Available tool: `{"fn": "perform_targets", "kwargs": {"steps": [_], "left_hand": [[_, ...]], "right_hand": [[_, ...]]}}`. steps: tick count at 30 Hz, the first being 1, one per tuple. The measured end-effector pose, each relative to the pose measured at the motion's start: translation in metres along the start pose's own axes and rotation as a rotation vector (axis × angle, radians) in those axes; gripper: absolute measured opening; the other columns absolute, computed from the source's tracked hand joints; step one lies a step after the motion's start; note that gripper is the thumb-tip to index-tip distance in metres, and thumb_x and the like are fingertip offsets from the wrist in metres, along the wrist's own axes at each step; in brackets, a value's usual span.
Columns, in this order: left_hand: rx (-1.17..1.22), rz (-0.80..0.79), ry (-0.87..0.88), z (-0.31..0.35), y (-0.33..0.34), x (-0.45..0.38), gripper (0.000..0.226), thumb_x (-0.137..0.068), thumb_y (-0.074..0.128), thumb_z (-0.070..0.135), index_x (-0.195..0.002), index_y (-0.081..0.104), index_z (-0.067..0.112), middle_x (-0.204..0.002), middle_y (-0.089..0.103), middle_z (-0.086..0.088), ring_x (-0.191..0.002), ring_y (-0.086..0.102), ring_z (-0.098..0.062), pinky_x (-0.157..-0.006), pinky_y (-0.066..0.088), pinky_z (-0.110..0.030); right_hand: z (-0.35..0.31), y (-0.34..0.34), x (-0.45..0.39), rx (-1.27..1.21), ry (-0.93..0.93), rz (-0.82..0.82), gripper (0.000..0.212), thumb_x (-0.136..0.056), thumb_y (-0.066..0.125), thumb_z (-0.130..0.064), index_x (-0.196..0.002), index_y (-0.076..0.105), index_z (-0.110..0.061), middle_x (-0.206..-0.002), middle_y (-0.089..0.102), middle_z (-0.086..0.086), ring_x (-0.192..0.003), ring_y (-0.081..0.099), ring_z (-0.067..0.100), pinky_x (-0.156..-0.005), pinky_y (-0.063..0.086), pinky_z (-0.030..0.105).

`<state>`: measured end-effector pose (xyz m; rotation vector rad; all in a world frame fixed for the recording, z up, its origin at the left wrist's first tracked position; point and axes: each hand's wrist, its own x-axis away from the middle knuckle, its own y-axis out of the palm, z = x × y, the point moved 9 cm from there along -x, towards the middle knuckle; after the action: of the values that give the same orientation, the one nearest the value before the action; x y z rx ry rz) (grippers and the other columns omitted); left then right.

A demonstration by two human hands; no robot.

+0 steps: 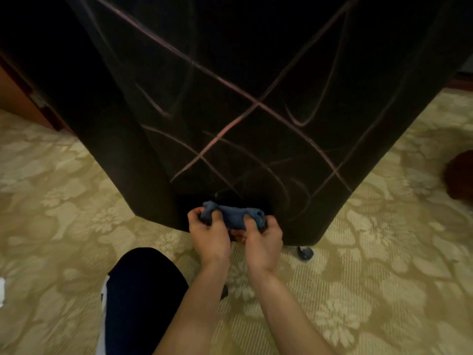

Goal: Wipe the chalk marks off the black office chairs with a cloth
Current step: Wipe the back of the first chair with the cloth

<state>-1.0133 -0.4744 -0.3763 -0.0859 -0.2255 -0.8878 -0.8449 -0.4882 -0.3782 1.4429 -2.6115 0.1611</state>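
- The back of a black fabric-covered office chair (256, 73) fills the upper part of the view, narrowing toward its lower edge near the floor.
- Pale pinkish chalk marks (257, 103) cross the chair back: long straight strokes that intersect near the middle, and fainter curved loops lower down and to the sides.
- A small crumpled blue cloth (234, 217) is stretched between both hands, just in front of the chair's lower edge, below the marks.
- The left hand (208, 233) has its fingers curled round the left end of the cloth, a bunched knot of it sticking up above the knuckles.
- The right hand (263, 238) grips the right end, thumb and fingers closed on the fabric; the two hands sit close together, nearly touching.
- A dark caster wheel (305, 253) shows under the chair's lower right corner.
- The floor is a beige carpet with a pale floral pattern (384, 278).
- A knee in dark trousers (146, 285) is at the lower left.
- A reddish-brown wooden furniture edge (18, 96) stands at the far left.
- No brand, label or readable writing shows anywhere; the chalk strokes form no letters.
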Motion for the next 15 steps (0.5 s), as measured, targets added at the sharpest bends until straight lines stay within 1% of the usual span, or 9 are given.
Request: {"fn": "perform_targets", "kwargs": {"steps": [3,5,6,7,9,10,11,13,15], "left_hand": [[-0.001,0.01,0.009,-0.002,-0.008,-0.006,0.017,-0.098,0.055,0.004,-0.111,0.05,0.014,-0.095,0.06,0.002,-0.083,0.061,-0.008,-0.072,0.05,-0.024],[-0.017,0.021,-0.019,-0.01,-0.012,-0.01,0.016,-0.098,0.056,0.006,-0.112,0.05,0.013,-0.094,0.06,0.001,-0.083,0.06,-0.01,-0.071,0.048,-0.025],[-0.038,0.02,-0.055,-0.019,-0.013,-0.011,0.015,-0.097,0.056,0.006,-0.11,0.051,0.013,-0.094,0.06,-0.001,-0.083,0.061,-0.013,-0.072,0.048,-0.027],[-0.058,0.012,-0.099,-0.03,-0.013,-0.01,0.014,-0.097,0.057,0.006,-0.107,0.052,0.014,-0.094,0.061,-0.003,-0.085,0.062,-0.017,-0.074,0.05,-0.031],[-0.099,-0.023,-0.227,-0.055,-0.01,-0.001,0.012,-0.094,0.059,0.006,-0.101,0.056,0.015,-0.099,0.065,-0.011,-0.093,0.066,-0.029,-0.082,0.055,-0.042],[-0.098,-0.038,-0.294,-0.067,-0.008,0.006,0.011,-0.093,0.061,0.006,-0.102,0.058,0.012,-0.102,0.067,-0.016,-0.095,0.067,-0.034,-0.085,0.056,-0.046],[-0.07,-0.052,-0.335,-0.073,-0.004,0.013,0.013,-0.092,0.062,0.006,-0.104,0.058,0.008,-0.103,0.067,-0.02,-0.095,0.067,-0.036,-0.086,0.057,-0.047],[-0.006,-0.099,-0.322,-0.065,0.009,0.026,0.01,-0.091,0.062,0.003,-0.099,0.057,0.007,-0.101,0.067,-0.022,-0.09,0.067,-0.033,-0.08,0.054,-0.044],[0.044,-0.143,-0.233,-0.044,0.024,0.037,0.009,-0.093,0.061,0.004,-0.095,0.056,0.01,-0.097,0.068,-0.017,-0.085,0.067,-0.025,-0.076,0.054,-0.039]], "right_hand": [[0.009,0.01,0.004,0.009,0.01,-0.027,0.01,-0.093,0.067,-0.022,-0.103,0.065,-0.022,-0.093,0.071,-0.009,-0.085,0.069,0.004,-0.075,0.056,0.022],[0.025,0.014,0.004,0.042,0.04,-0.046,0.008,-0.093,0.067,-0.024,-0.101,0.064,-0.024,-0.092,0.07,-0.009,-0.084,0.068,0.002,-0.071,0.052,0.017],[0.033,0.013,0.005,0.043,0.064,-0.045,0.008,-0.093,0.067,-0.023,-0.1,0.064,-0.022,-0.092,0.071,-0.007,-0.084,0.068,0.004,-0.07,0.053,0.018],[0.044,0.01,0.004,0.045,0.098,-0.028,0.007,-0.092,0.068,-0.022,-0.098,0.064,-0.021,-0.092,0.071,-0.003,-0.084,0.069,0.009,-0.071,0.055,0.023],[0.067,-0.005,0.003,0.069,0.2,0.028,0.009,-0.09,0.068,-0.021,-0.097,0.064,-0.016,-0.091,0.072,0.006,-0.083,0.07,0.019,-0.076,0.059,0.04],[0.075,-0.014,0.003,0.057,0.248,0.046,0.01,-0.091,0.068,-0.019,-0.097,0.064,-0.012,-0.091,0.072,0.01,-0.08,0.07,0.021,-0.076,0.059,0.042],[0.075,-0.023,0.002,0.018,0.271,0.058,0.009,-0.091,0.067,-0.016,-0.096,0.062,-0.009,-0.089,0.072,0.013,-0.075,0.071,0.02,-0.071,0.06,0.04],[0.057,-0.043,-0.002,-0.053,0.237,0.079,0.006,-0.092,0.066,-0.011,-0.093,0.061,-0.007,-0.081,0.071,0.01,-0.068,0.073,0.016,-0.062,0.059,0.03],[0.017,-0.06,-0.004,-0.104,0.124,0.09,0.004,-0.092,0.066,-0.013,-0.092,0.063,-0.011,-0.08,0.073,0.006,-0.072,0.074,0.019,-0.066,0.059,0.032]]}}
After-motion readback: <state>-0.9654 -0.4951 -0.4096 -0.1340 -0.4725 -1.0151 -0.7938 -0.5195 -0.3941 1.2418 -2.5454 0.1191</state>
